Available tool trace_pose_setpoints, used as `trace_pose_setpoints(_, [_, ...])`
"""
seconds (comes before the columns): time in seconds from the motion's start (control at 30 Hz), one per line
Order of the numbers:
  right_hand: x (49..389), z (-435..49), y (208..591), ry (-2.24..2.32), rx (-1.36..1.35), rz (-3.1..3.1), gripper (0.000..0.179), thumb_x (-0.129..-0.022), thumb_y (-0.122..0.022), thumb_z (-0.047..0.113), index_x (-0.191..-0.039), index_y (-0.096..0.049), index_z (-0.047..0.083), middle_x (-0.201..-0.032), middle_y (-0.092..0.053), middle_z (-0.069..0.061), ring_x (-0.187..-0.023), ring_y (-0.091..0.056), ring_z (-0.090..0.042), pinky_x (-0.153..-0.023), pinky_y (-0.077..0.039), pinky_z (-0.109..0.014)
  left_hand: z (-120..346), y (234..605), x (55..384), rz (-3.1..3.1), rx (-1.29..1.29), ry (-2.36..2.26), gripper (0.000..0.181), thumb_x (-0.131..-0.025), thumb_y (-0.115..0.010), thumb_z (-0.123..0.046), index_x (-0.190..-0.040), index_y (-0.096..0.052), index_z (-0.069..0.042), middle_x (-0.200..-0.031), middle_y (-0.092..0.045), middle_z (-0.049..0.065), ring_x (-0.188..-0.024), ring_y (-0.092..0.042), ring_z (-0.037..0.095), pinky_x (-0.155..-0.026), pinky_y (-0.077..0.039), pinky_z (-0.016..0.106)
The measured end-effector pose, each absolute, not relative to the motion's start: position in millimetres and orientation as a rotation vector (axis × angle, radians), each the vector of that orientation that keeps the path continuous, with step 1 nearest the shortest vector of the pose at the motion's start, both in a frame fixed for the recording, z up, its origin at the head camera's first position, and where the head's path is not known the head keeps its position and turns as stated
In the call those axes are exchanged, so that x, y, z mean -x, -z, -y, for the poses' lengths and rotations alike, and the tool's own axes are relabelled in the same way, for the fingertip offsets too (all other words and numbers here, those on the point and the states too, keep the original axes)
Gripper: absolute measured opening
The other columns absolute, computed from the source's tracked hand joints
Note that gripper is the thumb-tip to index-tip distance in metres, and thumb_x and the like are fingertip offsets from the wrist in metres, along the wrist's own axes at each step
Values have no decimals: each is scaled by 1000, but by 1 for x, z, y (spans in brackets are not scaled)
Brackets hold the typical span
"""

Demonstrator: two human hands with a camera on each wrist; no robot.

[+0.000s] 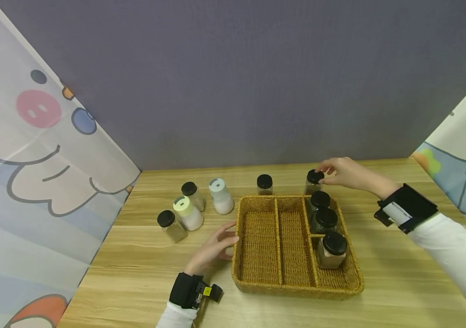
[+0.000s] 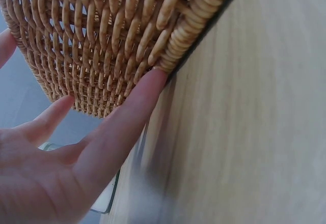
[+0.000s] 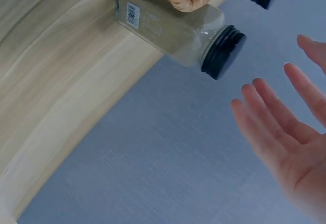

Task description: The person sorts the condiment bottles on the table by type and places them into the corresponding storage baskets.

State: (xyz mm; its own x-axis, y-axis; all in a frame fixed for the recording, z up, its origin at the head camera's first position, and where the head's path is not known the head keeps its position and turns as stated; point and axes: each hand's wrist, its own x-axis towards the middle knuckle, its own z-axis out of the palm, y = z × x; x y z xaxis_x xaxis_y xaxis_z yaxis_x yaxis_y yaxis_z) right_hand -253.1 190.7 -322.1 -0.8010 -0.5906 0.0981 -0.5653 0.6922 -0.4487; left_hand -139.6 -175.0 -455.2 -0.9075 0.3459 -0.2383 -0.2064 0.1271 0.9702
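Just behind the basket (image 1: 257, 286), toward its right end, the jar (image 1: 311, 187) stands upright. The right hand (image 1: 343, 173) is near the lid (image 1: 312, 176), fingers spread, holding nothing. The left hand (image 1: 212, 248), its fingers also extended, touches the basket's left wall. To lift well, thumb and fingers should press evenly on two sides of the lid, then rise straight (the jar's base could catch the basket's rim), while the left hand steadies the basket. Beneath the basket is a wood-grained table (image 1: 134, 259); beyond it rises a grey wall (image 1: 237, 91).
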Motion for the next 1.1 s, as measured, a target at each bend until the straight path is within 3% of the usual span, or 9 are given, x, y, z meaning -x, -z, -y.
trace_pose_setpoints(0.37, [265,-187,333,705,956,-2832,35,-79,-64,9,-110,-57,-6,-104,-57,-24,-95,-52,-41,-77,-46,-48,174,456,140,-1998,-120,-1847,65,-85,-58,-30,-138,-27,-11,-129,-36,25,-111,-45,36,-72,-52,42])
trace_pose_setpoints(1.1, [282,-180,353,718,987,-2827,38,-77,-65,6,-110,-55,-10,-105,-55,-27,-96,-51,-40,-78,-45,-49,174,454,139,-1994,-117,-1852,64,-86,-57,-29,-138,-27,-12,-130,-36,24,-110,-46,34,-72,-52,42])
